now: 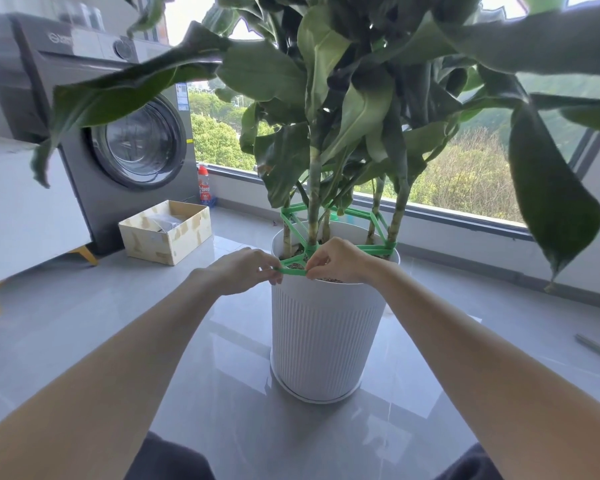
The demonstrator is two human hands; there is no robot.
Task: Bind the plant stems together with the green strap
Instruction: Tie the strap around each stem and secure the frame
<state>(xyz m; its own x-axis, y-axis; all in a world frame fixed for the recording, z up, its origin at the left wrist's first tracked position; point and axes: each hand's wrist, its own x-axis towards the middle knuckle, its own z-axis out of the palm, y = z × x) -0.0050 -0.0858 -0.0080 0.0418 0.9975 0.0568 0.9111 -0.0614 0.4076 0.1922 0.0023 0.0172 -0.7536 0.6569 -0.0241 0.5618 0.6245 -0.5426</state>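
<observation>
1. Cabinet [21, 209]: white, gold-coloured legs. Far left of the grip, on the grey tiled floor [84, 323].
2. Washing machine [118, 133]: dark grey front-loader with a round glass door. Left of the grip and beyond it, beside the cabinet.
3. Cardboard box [167, 232]: open-topped, patched with tape. On the floor in front of the washer, left of the grip; contents unclear.
4. Bottle [205, 188]: red and white, upright. Below the window ledge, just behind the box.
5. Left hand [243, 271]: fingertips and thumb pinch the left end of the strap's nearest run.
6. Green strap [293, 270]: flat plastic band. The nearest run is stretched taut between the two pinches, above the pot's near rim. Beyond the grip it zigzags from stem to stem in an angular web.
7. Right hand [336, 259]: fingers curled, pinching the right end of the same run, close to a wrap around the middle stem.
8. Plant stems [313, 202]: several pale, ringed canes, upright in soil. Just beyond the grip, ringed by the strap.
9. Pot [326, 334]: white, ribbed wall. Directly beneath the grip, standing on a white saucer [312, 398].
10. Leaves [264, 71]: broad, dark green, drooping. Above the grip, on both sides.
11. Window [219, 140]: treetops outside. Beyond the grip.
12. Grey rod [598, 353]: lying on the floor. Far right of the grip.
</observation>
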